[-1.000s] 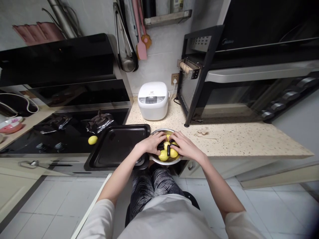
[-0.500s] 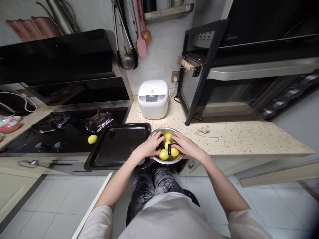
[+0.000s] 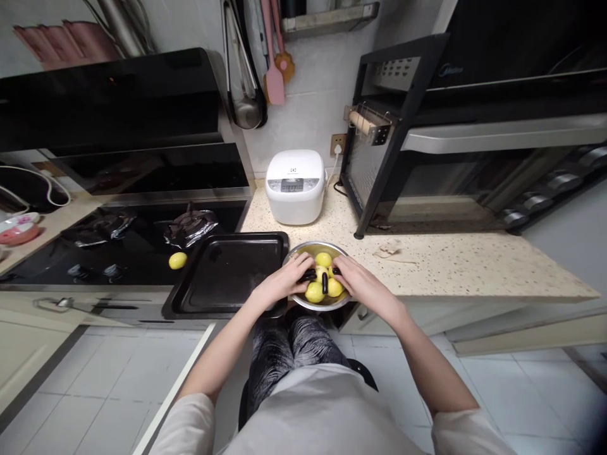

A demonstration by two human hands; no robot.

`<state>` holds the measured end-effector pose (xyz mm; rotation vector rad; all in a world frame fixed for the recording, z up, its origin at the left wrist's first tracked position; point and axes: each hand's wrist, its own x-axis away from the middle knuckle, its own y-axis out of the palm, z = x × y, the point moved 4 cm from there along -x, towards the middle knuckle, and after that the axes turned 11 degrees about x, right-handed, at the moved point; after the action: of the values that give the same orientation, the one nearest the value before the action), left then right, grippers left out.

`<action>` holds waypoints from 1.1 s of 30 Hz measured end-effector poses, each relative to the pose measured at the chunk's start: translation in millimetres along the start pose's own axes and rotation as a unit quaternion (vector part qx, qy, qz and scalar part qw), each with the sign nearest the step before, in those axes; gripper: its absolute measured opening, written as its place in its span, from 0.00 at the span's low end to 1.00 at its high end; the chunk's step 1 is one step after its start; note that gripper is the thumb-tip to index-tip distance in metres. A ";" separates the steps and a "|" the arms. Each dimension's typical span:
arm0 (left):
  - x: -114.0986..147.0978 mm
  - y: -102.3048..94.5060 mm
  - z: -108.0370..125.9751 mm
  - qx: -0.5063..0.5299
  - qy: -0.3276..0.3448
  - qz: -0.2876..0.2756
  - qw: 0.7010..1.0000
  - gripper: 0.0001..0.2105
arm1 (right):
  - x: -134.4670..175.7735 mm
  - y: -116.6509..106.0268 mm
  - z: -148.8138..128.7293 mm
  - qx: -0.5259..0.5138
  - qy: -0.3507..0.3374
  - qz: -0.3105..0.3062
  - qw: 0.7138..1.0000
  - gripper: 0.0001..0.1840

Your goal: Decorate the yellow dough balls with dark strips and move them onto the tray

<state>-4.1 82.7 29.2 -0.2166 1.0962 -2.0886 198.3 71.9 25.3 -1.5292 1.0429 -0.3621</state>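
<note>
A round metal bowl at the counter's front edge holds several yellow lemons. A short black, rod-like piece stands among the lemons; its kind is too small to make out. My left hand reaches over the bowl's left side, fingers curled round another black rod-like piece. From the right, my right hand bends into the bowl, with a similar black piece at its fingertips. Some of the lemons are partly hidden by my fingers.
Left of the bowl lies a black baking tray, overhanging the counter edge. One lemon rests on the black gas stove. A white rice cooker stands behind, and an oven on the right. A crumpled scrap lies on the counter.
The view has shifted slightly. My right hand's fingers have drawn back a little to the right, showing more of the lemons. My left hand stays at the bowl's left side.
</note>
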 end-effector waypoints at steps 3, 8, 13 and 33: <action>5.7 -11.1 -0.9 0.045 0.000 0.055 0.997 0.14 | 0.4 -5.6 -3.1 -0.020 0.012 0.019 1.000 0.10; 40.9 -45.2 -14.6 0.076 -0.049 0.192 0.977 0.12 | -1.4 -9.9 -10.1 -0.038 0.015 0.032 0.999 0.10; 97.2 -64.3 -47.8 0.033 -0.166 0.253 0.953 0.11 | -1.3 -1.6 -15.7 -0.006 -0.030 0.003 1.000 0.13; 210.8 -73.6 -90.3 -0.243 -0.421 0.256 0.836 0.14 | -33.4 -19.2 -41.3 -0.044 -0.057 0.009 0.997 0.14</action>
<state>-233.6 20.7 -9.4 -0.8884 0.9415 -1.0002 157.6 69.8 64.3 -1.5987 0.9922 -0.2165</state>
